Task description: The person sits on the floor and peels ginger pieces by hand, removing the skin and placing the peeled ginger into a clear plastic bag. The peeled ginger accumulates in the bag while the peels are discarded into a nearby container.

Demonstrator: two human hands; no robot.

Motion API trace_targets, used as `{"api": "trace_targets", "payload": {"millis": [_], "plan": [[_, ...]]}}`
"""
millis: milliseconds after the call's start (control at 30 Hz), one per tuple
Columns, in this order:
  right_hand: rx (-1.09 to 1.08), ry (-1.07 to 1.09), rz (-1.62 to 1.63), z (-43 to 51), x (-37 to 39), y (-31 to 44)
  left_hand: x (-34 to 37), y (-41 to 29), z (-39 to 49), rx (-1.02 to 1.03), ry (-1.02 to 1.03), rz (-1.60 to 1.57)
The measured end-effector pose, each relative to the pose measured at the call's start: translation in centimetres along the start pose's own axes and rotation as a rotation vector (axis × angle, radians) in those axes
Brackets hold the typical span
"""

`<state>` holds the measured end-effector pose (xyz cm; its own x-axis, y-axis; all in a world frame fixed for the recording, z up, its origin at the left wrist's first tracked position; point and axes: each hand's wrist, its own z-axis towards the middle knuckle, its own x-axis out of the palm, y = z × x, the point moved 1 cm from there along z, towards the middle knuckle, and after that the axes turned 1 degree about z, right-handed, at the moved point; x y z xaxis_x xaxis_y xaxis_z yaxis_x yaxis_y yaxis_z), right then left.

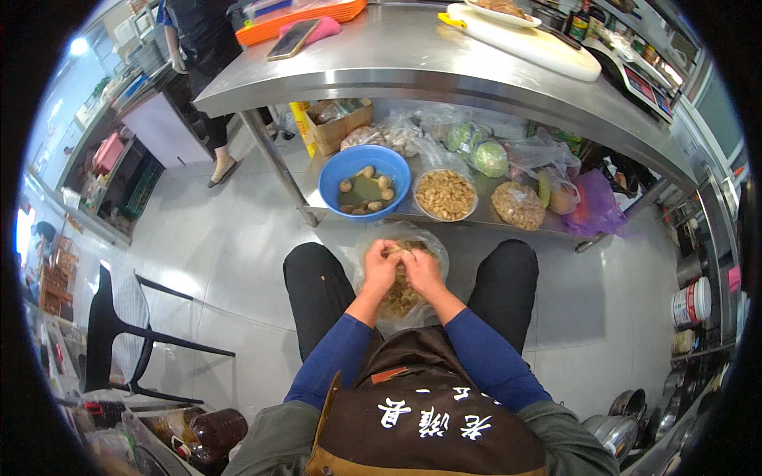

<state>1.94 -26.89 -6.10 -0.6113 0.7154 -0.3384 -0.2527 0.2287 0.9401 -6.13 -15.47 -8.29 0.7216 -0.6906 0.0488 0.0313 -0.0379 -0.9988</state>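
My left hand (381, 268) and my right hand (421, 271) meet over a clear plastic bag (442, 247) between my knees. Their fingertips pinch a small pale yellowish piece (397, 251), mostly covered by the fingers, so I cannot tell what it is. Yellow-brown scraps, perhaps peelings (400, 302), fill the bag beneath my wrists. Just beyond stands a blue plastic basin (333, 193) with cloudy water and several round brownish bulbs or mushrooms. To its right, a white bowl (418, 208) is heaped with pale yellow, clove-like pieces.
A steel table (381, 53) spans the front; its lower shelf carries cabbages (488, 156), a purple bag (592, 202) and a cardboard box (345, 128). A black chair (113, 333) stands left. Another person (205, 59) is at upper left. Metal pots (613, 434) lie lower right.
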Motion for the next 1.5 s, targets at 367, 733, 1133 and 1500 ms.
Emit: {"api": "trace_targets", "payload": {"millis": [367,733,1133,1500], "plan": [[0.238,0.308,0.731,-3.6,2.1,5.0,-5.5,3.5,2.1,-0.361,-0.076,-0.689],[-0.102,0.121,-0.418,0.6,-0.5,-3.6,-3.2,-1.5,1.4,-0.423,0.123,-0.582],[-0.148,-0.031,-0.009,0.2,-1.4,2.0,-2.5,-2.0,-0.5,-0.459,0.22,-0.274],[0.258,-0.237,0.521,2.4,-0.3,-5.0,0.0,-4.8,-2.5,-0.407,0.367,-0.454]]}}
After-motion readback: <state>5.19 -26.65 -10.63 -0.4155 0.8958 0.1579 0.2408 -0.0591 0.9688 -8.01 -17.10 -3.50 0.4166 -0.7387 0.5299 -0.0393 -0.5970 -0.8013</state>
